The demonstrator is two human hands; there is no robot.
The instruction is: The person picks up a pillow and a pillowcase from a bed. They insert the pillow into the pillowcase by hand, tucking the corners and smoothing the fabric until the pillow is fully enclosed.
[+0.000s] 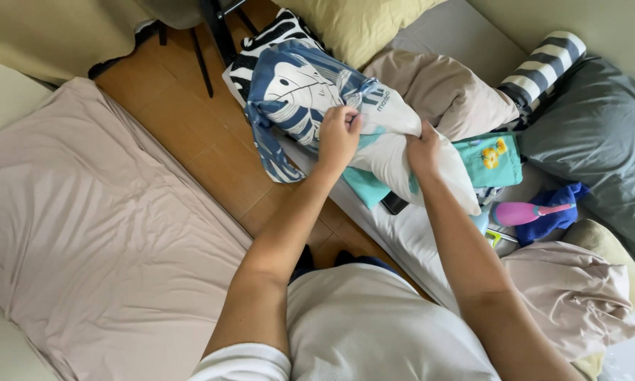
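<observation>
Your left hand (338, 135) is closed in a fist on the edge of the blue-and-white leaf-print cover (296, 95), bunching the cloth where it meets the white pillow (402, 152). Your right hand (423, 149) presses against the pillow's white end, fingers curled into the fabric (the fingertips themselves are buried in it, so how much they grip is hard to make out). The pillow sits half inside the cover, held above the edge of the grey mattress (409, 236), with most of its body hidden under the print. Behind it a black-and-white patterned cushion (275, 35) shows only at its edges. A teal cloth with a yellow print (490, 159) lies just beside the pillow, partly covered by it. Further right, a pink bottle-like object (518, 213) rests against something blue; its shape is unclear. A beige blanket (444, 88) and a dark grey pillow (600, 141) lie beyond. To your left a pinkish sheet (98, 226) covers a mat on the wooden floor (190, 120).
</observation>
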